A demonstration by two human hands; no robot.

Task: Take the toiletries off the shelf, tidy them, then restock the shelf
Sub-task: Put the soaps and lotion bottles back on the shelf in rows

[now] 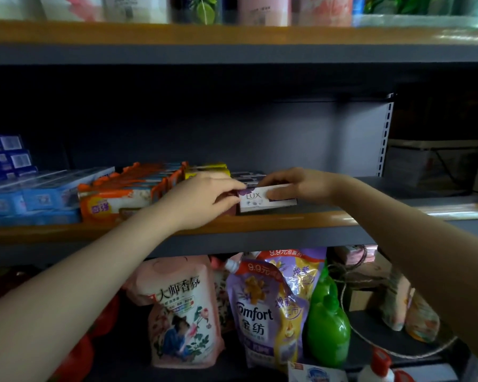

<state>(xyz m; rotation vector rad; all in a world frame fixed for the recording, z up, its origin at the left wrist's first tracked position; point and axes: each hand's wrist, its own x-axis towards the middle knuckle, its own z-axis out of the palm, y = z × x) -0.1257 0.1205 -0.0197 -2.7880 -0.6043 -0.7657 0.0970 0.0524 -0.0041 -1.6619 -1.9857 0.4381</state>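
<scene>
Both hands hold a purple soap box (262, 201) at the shelf (287, 217) front: left hand (204, 199) fingers curl round its left end, right hand (295, 187) pinches its right end.

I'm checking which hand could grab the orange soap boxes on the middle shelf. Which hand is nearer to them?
Left. The left hand rests just right of the orange soap boxes, gripping the Lux box's left end; the right hand holds its far end.

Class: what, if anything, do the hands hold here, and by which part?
Both hands hold the Lux soap box: left hand pinches its left end, right hand grips its right end, thumb across the front.
</scene>
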